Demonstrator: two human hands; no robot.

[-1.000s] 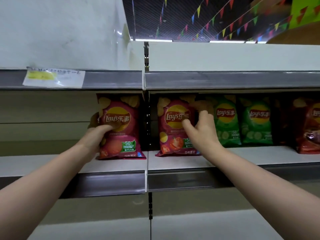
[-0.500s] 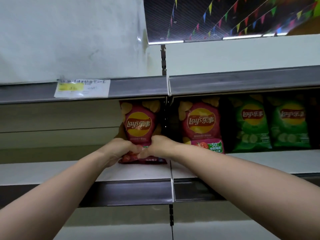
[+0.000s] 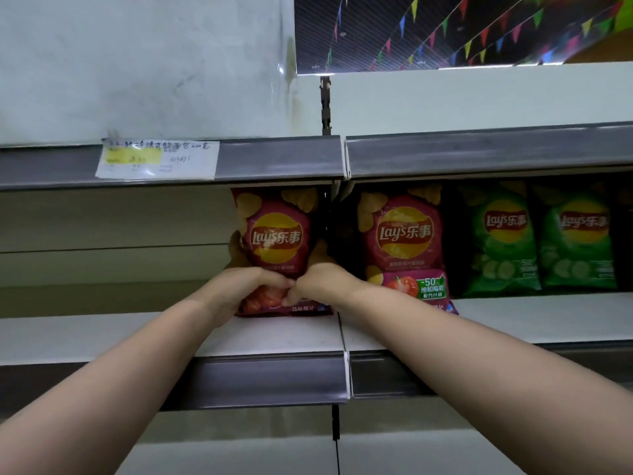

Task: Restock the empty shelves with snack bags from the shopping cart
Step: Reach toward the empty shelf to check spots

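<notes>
Both hands meet at the lower front of one red chip bag [image 3: 277,234]: the left hand [image 3: 246,287] curls round its lower left corner, and the right hand [image 3: 320,281] pinches the foil just beside it, the knuckles of the two touching. That bag stands upright on the shelf [image 3: 274,337], at the right end of the left shelf section, close to the seam between the two sections. Right of the seam a second red bag [image 3: 400,241] stands upright, apart from the held one, and further right two green bags [image 3: 501,241] stand side by side at the same depth. Left of the held bag the shelf board shows bare. Above, the upper shelf [image 3: 281,159] has a grey front rail carrying a paper price label [image 3: 157,159] with a yellow patch and handwriting too blurred to read. Strings of coloured pennants [image 3: 479,39] hang across the dark ceiling at far top right.
</notes>
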